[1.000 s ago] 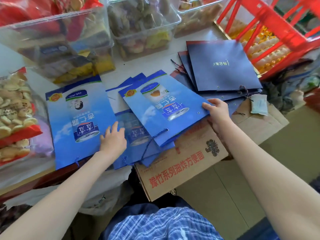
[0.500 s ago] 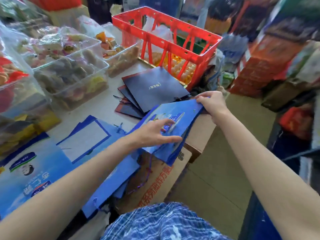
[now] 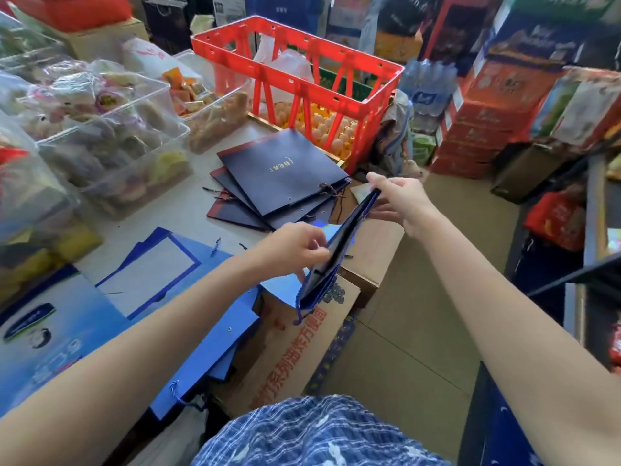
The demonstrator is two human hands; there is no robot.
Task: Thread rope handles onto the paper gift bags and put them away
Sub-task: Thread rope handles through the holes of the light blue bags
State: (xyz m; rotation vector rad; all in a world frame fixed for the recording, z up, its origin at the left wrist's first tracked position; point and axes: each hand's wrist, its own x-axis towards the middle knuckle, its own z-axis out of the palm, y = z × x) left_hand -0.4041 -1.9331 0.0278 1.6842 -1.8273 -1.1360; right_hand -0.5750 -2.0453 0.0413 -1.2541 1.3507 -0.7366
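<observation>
Bright blue gift bags (image 3: 339, 250), folded flat and gathered into a small stack, are held edge-on in the air between both hands, above the right edge of the bench (image 3: 174, 210) and a cardboard box (image 3: 295, 344) printed with red characters. The left hand (image 3: 289, 250) pinches the near part of the stack, thumb and curled fingers closed on the paper. The right hand (image 3: 400, 200) grips the far end, with its thumb on top and fingers underneath. A blue rope handle (image 3: 297, 314) dangles from the stack's lower near corner.

More blue bags (image 3: 144, 280) lie flat on the near left of the bench, one showing a white panel, some hanging over the bench's edge with a twisted cord visible at the near corner. Farther along, a fanned pile of dark navy bags (image 3: 279, 169) rests on the bench, the top one bearing small gold lettering. Behind that pile stands a red plastic crate (image 3: 302, 65). Clear tubs of wrapped snacks (image 3: 111, 146) line the far left. Stacked red cartons (image 3: 477, 129) sit on the floor at far right.
</observation>
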